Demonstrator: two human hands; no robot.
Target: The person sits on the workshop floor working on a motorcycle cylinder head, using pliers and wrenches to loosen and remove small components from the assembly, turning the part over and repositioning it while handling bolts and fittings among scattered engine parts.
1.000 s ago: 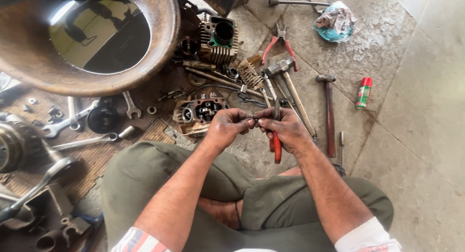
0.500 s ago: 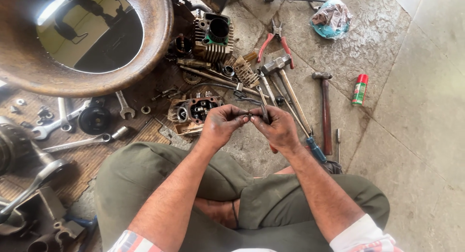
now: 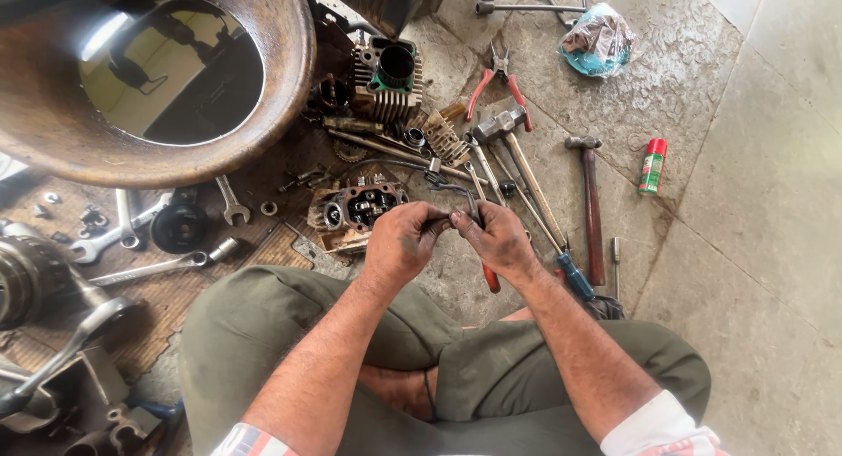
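Observation:
I sit cross-legged on the floor with both greasy hands raised in front of me. My left hand (image 3: 402, 238) pinches one end of a small dark metal part (image 3: 449, 217). My right hand (image 3: 496, 237) pinches its other end and also grips a red-handled tool (image 3: 490, 277) that points down from the palm. Just beyond my hands lies an engine cylinder head (image 3: 358, 207) on the floor. What the small part is cannot be made out.
A big rusty bowl of dark liquid (image 3: 149, 70) stands at upper left, a finned cylinder (image 3: 386, 79) beside it. Red pliers (image 3: 495, 86), two hammers (image 3: 589, 202), screwdrivers, a red spray can (image 3: 651, 166) and a plastic bag (image 3: 598, 37) lie right. Wrenches (image 3: 149, 267) lie left.
My hands stay together on the small part; the right hand has turned slightly so the red handle again hangs below it. The camera has shifted a little.

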